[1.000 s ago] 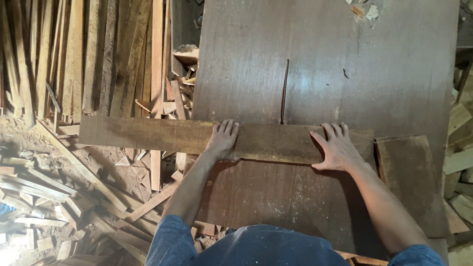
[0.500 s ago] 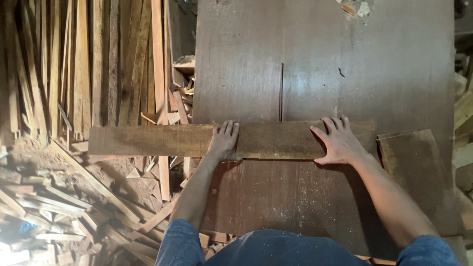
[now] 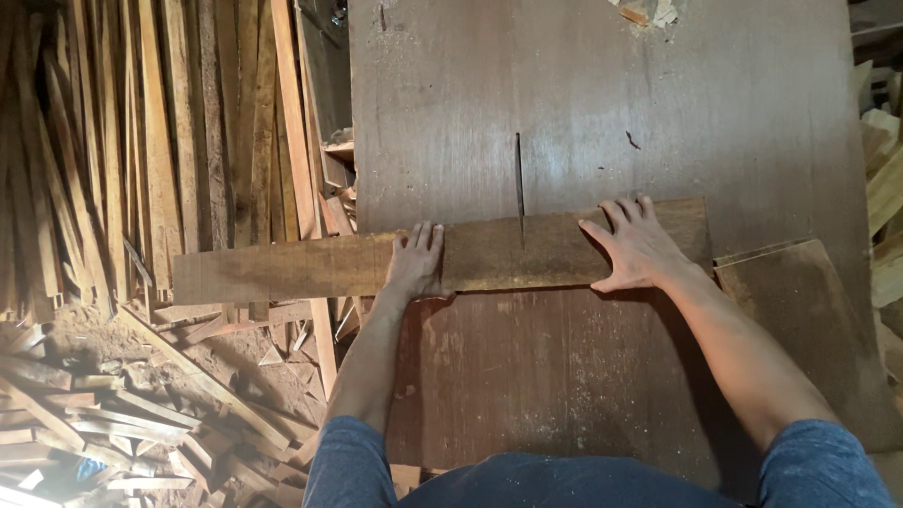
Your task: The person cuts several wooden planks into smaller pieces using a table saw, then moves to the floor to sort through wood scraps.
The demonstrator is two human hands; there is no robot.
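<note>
A long brown wooden plank (image 3: pixel 310 266) lies crosswise on a large dark wooden tabletop (image 3: pixel 602 103), its left end hanging out past the table's edge. My left hand (image 3: pixel 417 261) presses flat on the plank near the table's left edge, fingers together. My right hand (image 3: pixel 637 246) presses flat on the plank's right part, fingers spread. A narrow dark slit (image 3: pixel 518 174) in the tabletop runs toward me and reaches into the plank between my hands.
A smaller flat board (image 3: pixel 809 310) lies on the table right of my right arm. Many long wooden strips (image 3: pixel 141 141) stand at the left. Offcuts and sawdust (image 3: pixel 113 404) cover the floor at lower left. More wood scraps (image 3: pixel 884 188) sit at the right edge.
Both hands have pushed the plank away from me across the table. The dark slit now reaches into the plank's far edge. Hand placement on the plank is unchanged.
</note>
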